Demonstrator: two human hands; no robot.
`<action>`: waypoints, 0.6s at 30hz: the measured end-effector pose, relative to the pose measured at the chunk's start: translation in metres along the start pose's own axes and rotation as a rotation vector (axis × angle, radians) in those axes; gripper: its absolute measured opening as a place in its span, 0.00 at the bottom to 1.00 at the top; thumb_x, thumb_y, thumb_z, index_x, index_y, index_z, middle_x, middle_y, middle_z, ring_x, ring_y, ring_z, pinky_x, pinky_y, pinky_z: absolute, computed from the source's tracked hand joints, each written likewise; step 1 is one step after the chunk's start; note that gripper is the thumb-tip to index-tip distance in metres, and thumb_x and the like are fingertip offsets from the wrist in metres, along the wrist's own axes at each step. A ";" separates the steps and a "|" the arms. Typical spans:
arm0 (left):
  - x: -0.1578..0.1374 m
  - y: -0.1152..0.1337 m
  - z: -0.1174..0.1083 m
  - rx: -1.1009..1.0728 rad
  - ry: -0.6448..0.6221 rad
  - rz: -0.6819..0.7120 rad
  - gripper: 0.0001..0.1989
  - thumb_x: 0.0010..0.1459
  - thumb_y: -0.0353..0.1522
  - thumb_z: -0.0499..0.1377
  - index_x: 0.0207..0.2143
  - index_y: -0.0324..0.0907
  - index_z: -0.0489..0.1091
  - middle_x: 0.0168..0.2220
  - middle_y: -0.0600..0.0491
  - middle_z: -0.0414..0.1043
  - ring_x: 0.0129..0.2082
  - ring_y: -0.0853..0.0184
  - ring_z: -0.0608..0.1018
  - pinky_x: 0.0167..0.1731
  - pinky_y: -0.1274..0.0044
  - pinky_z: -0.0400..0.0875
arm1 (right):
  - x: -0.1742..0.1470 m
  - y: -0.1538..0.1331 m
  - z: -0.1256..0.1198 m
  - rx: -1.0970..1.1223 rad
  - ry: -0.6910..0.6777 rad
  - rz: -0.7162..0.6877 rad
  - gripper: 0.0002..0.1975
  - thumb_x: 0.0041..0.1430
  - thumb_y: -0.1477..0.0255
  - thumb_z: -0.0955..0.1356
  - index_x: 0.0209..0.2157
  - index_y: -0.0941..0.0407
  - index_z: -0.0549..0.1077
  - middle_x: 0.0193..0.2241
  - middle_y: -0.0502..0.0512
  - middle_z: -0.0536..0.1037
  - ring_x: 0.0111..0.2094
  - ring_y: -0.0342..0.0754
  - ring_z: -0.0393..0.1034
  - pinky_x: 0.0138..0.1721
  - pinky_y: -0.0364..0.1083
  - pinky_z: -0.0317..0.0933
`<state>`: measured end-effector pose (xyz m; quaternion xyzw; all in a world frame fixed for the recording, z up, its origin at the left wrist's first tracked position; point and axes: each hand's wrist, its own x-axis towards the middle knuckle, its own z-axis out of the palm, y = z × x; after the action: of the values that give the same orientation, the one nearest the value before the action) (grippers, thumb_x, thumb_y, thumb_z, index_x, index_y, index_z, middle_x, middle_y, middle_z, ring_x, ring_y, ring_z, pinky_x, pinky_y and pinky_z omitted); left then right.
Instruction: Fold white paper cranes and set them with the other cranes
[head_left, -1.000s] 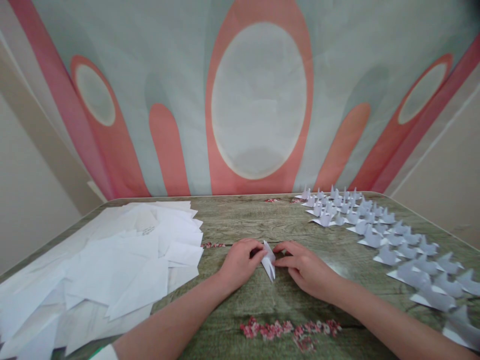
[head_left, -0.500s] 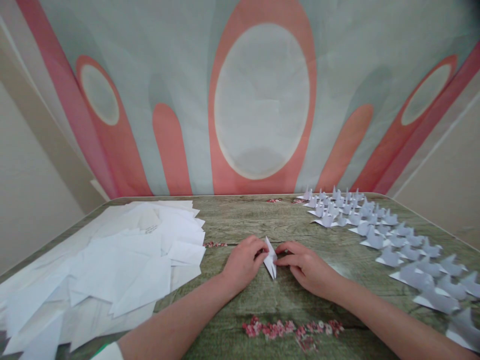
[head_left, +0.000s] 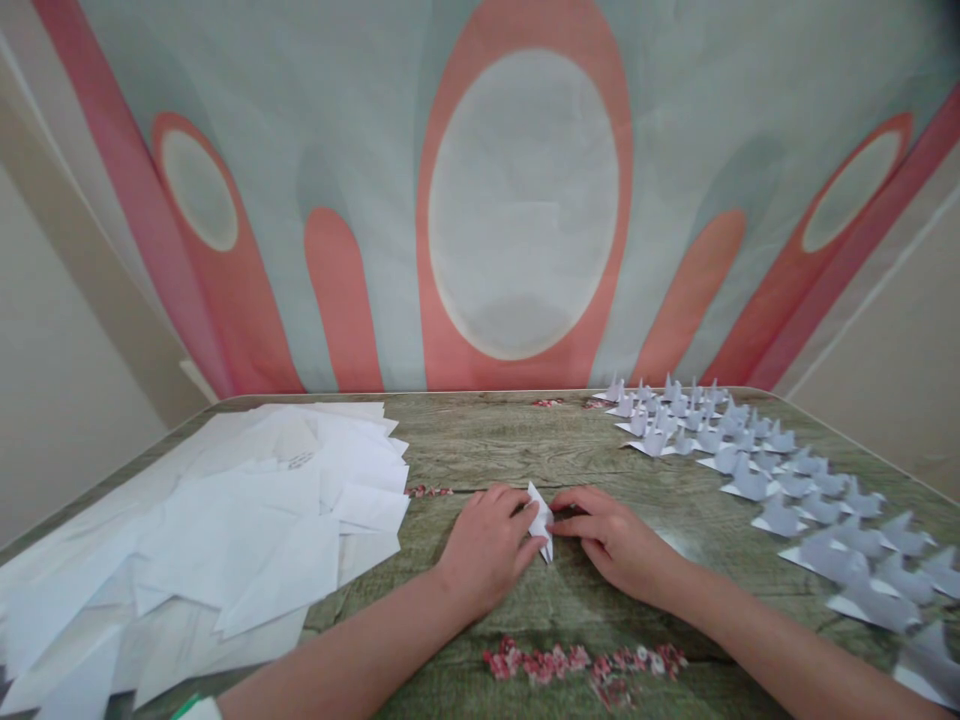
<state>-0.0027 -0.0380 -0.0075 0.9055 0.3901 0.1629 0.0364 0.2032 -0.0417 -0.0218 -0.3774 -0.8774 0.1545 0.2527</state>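
A small piece of folded white paper, narrow and pointed at both ends, lies on the table between my hands. My left hand has its fingers and thumb closed on the paper's left side. From the other side, my right hand pinches the right edge with its fingertips. Parts of the paper are hidden under the left fingers. Rows of finished white paper cranes stand to the right of my hands.
Loose white paper sheets cover the table's left side in an overlapping pile. The wood-patterned tabletop carries printed pink flowers near its front. A wall hanging with red and white shapes rises behind the far edge.
My left hand has shifted down along the paper, its thumb now lower near the bottom point. The right hand has stayed almost in place.
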 end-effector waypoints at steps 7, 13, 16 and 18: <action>-0.003 0.001 0.001 0.019 0.015 -0.016 0.19 0.56 0.39 0.57 0.49 0.45 0.64 0.48 0.49 0.65 0.50 0.58 0.64 0.49 0.65 0.61 | 0.000 0.002 0.001 0.033 0.103 0.126 0.25 0.46 0.88 0.58 0.40 0.54 0.75 0.38 0.54 0.73 0.41 0.47 0.66 0.45 0.49 0.60; -0.002 0.001 0.000 -0.007 0.026 -0.011 0.18 0.55 0.39 0.58 0.48 0.44 0.66 0.47 0.49 0.66 0.49 0.59 0.65 0.48 0.65 0.61 | -0.001 0.000 0.001 -0.020 0.078 0.122 0.23 0.46 0.87 0.59 0.39 0.55 0.75 0.39 0.55 0.73 0.42 0.49 0.65 0.45 0.50 0.60; -0.001 0.002 0.000 -0.011 0.015 0.010 0.16 0.55 0.39 0.58 0.45 0.43 0.67 0.44 0.51 0.67 0.46 0.60 0.66 0.47 0.66 0.62 | -0.001 -0.003 0.002 -0.017 0.072 0.115 0.24 0.46 0.87 0.59 0.41 0.54 0.75 0.39 0.55 0.73 0.42 0.49 0.64 0.46 0.50 0.59; -0.001 0.003 0.000 0.002 0.000 0.024 0.14 0.56 0.38 0.58 0.44 0.43 0.68 0.42 0.51 0.68 0.45 0.60 0.67 0.46 0.67 0.62 | -0.001 -0.004 0.002 -0.012 0.078 0.110 0.25 0.46 0.87 0.59 0.42 0.53 0.74 0.39 0.55 0.73 0.42 0.49 0.64 0.46 0.50 0.59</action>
<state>-0.0015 -0.0408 -0.0073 0.9102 0.3793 0.1628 0.0336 0.2002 -0.0449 -0.0221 -0.4324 -0.8457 0.1483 0.2754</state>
